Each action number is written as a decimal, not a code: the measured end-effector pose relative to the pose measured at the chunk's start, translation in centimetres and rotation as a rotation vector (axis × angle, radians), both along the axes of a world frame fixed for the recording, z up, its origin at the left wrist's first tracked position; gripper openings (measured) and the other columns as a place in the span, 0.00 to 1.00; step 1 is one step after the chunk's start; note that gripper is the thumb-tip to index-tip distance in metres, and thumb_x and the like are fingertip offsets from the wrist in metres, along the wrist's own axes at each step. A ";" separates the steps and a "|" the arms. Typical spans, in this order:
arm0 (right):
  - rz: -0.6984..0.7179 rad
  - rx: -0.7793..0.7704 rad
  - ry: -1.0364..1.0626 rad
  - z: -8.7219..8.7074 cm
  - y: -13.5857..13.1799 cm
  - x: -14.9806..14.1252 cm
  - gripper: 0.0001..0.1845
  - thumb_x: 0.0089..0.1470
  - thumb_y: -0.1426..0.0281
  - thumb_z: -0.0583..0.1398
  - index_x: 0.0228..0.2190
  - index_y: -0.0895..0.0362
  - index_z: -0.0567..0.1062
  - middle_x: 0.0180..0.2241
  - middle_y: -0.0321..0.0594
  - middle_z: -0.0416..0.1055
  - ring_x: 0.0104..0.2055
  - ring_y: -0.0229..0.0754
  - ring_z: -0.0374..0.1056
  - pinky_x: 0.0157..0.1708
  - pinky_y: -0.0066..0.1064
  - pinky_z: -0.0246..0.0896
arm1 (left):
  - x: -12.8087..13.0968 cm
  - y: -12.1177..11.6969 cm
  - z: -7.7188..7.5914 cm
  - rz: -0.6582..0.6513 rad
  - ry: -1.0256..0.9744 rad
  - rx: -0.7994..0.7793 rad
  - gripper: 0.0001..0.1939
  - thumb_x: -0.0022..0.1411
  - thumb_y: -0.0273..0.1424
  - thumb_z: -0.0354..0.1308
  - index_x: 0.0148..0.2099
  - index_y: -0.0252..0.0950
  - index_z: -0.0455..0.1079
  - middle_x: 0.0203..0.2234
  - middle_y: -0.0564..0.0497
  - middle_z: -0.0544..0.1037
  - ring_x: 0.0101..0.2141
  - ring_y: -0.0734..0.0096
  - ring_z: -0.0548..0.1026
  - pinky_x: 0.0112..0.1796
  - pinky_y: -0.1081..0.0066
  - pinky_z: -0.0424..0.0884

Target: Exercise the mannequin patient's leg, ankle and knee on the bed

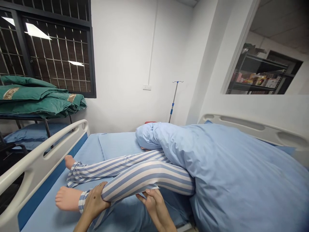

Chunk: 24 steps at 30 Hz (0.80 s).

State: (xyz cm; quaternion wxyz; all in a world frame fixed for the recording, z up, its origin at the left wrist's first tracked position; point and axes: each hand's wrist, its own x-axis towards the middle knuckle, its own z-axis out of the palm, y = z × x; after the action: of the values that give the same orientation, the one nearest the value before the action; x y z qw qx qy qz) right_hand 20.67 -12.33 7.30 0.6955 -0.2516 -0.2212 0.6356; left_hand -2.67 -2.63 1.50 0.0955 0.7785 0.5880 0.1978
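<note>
Gripping the near leg (149,175) low on its shin, the left hand (95,200) was clamped over the blue-and-white striped trouser cloth, just above the bare near foot (69,198). The right hand (154,204) was at the underside of the same leg, near the knee, its fingertips close together and touching the cloth; whether they pinched it, the view did not let one tell. The near leg lay across the bed, slightly bent, with the knee raised above the blue sheet (118,143). Beyond it lay the far leg (123,164), also in striped cloth, its bare far foot (69,161) near the footboard (31,166).

A light blue quilt (222,167) covered the thighs and spread to the right, up to the pale headboard (236,124). Behind the bed stood a drip stand (173,104) with blue fittings, against a white wall (123,58) that had a socket (146,87) on it. To the left, folded green bedding (45,100) was piled on a dark rack (47,127) below a barred window (58,51). On the right, stocked shelves (258,75) showed through an opening.
</note>
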 end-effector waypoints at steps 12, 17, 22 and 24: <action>0.103 -0.110 0.293 -4.5 0.7 -3.4 0.09 0.32 0.70 0.64 0.21 0.56 0.69 0.30 0.37 0.72 0.39 0.46 0.66 0.49 0.47 0.54 | -7.9 0.6 4.1 -0.106 0.265 0.162 0.29 0.40 0.28 0.51 0.50 0.41 0.65 0.47 0.50 0.72 0.46 0.60 0.68 0.45 0.65 0.60; 0.159 -0.212 0.366 -7.8 1.4 -5.2 0.09 0.33 0.68 0.64 0.22 0.55 0.70 0.30 0.37 0.73 0.39 0.47 0.67 0.48 0.46 0.56 | -9.8 0.3 3.7 -0.114 0.354 0.189 0.26 0.42 0.27 0.49 0.47 0.41 0.67 0.45 0.49 0.73 0.44 0.59 0.69 0.44 0.64 0.59; 0.112 -0.291 0.431 -10.3 2.2 -6.3 0.10 0.34 0.69 0.64 0.23 0.55 0.69 0.26 0.35 0.72 0.35 0.47 0.68 0.46 0.47 0.58 | -10.1 0.2 2.6 -0.092 0.417 0.159 0.24 0.43 0.25 0.48 0.45 0.40 0.67 0.42 0.48 0.74 0.42 0.60 0.69 0.42 0.64 0.58; 0.117 -0.295 0.442 -11.1 2.4 -6.4 0.10 0.34 0.69 0.64 0.23 0.55 0.69 0.26 0.35 0.72 0.35 0.46 0.68 0.46 0.47 0.58 | -10.2 0.4 1.6 -0.082 0.418 0.137 0.23 0.44 0.25 0.48 0.45 0.40 0.67 0.42 0.47 0.74 0.42 0.60 0.68 0.43 0.64 0.58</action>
State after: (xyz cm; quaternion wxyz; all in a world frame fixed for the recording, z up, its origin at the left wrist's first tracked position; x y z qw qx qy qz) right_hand 14.28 -9.98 -3.79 0.6448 -0.1921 0.0167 0.7396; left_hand -12.85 -2.28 3.12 -0.0737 0.8306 0.5478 0.0676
